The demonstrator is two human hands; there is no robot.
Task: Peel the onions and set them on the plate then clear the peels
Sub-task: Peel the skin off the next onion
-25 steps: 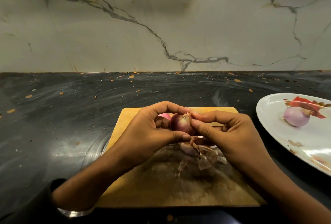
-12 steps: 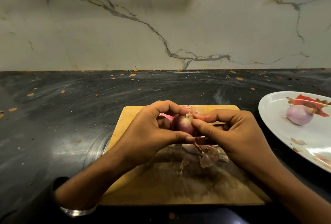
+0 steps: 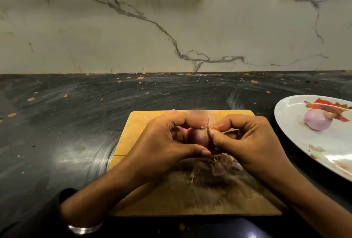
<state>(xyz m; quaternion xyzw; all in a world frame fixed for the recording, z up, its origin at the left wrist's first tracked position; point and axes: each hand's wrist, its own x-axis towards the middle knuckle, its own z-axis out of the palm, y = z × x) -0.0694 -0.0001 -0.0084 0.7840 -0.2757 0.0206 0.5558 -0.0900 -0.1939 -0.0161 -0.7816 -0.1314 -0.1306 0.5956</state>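
Over the middle of the cutting board (image 3: 144,123), held just above the wood: one small red onion (image 3: 197,137), partly skinned. Left hand (image 3: 162,142): fingers curled round the onion from the side away from the plate, thumb under its near side, holding it firm. Right hand (image 3: 245,142): thumb and forefinger pinched narrow on the dry tuft at the onion's top, a scrap of skin between them. Step in hand, as judged: stripping the outer skin from the tip down. To do it well, keep the left hand's hold steady without squeezing, catch the whole papery layer at the tip and not only the tuft, pull it down along the bulb's curve in a long strip, then turn the onion in the left hand and repeat until no dull skin is left. Tearing off small flakes would slow the work and scatter bits. Onion: rounded, purple-red, glossy where it shows between the hands, brown and dry at the tip; its far side is hidden by fingers. Loose peels (image 3: 221,165): pale brown, crumpled, lying on the board just below the hands. Plate (image 3: 297,142): white, on the dark bench beside the board, carrying one peeled onion (image 3: 317,119), pale lilac and smooth, with reddish scraps next to it.
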